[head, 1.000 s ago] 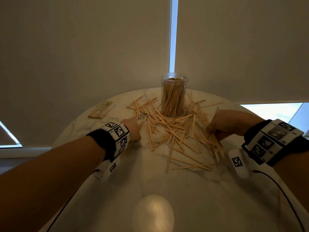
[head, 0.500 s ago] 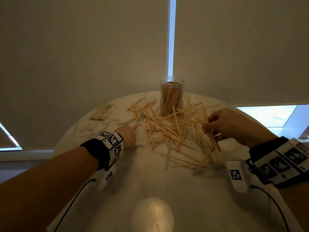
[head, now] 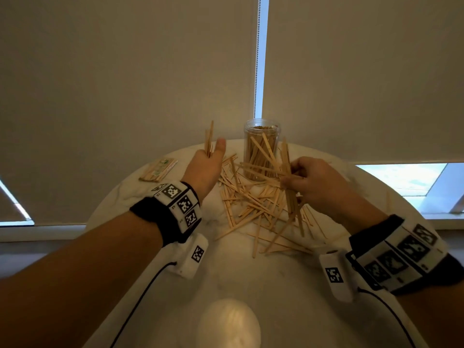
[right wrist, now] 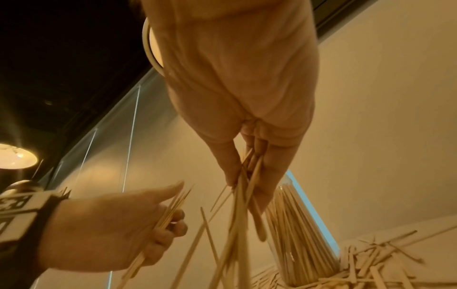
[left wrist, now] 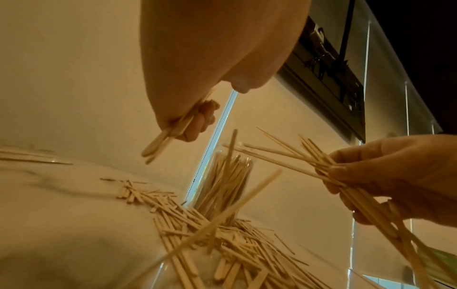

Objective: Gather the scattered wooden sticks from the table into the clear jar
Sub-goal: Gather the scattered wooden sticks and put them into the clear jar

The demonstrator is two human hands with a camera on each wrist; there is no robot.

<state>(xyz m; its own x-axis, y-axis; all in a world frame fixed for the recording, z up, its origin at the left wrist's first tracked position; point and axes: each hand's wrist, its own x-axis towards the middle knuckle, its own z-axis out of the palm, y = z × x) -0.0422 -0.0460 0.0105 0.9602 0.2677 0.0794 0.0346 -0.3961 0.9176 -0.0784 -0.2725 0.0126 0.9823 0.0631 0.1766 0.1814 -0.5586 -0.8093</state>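
A clear jar (head: 261,149) (left wrist: 222,179) (right wrist: 296,234) full of upright wooden sticks stands at the back of the round marble table (head: 251,285). Several loose sticks (head: 251,204) (left wrist: 222,244) lie in a heap in front of it. My left hand (head: 208,164) (left wrist: 197,121) is raised left of the jar and grips a few sticks (head: 209,139) that point upward. My right hand (head: 308,179) (right wrist: 249,176) hovers over the heap, right of the jar, and pinches a splayed bundle of sticks (head: 286,177) (right wrist: 239,205) that hangs toward the table.
A small wrapped pack of sticks (head: 158,169) lies at the table's back left. Roller blinds hang just behind the table. A bright lamp reflection (head: 228,322) shows on the near tabletop.
Both hands rose from the table. The left hand lifted a few sticks up beside the jar. The right hand drew its bundle up out of the heap toward the jar.
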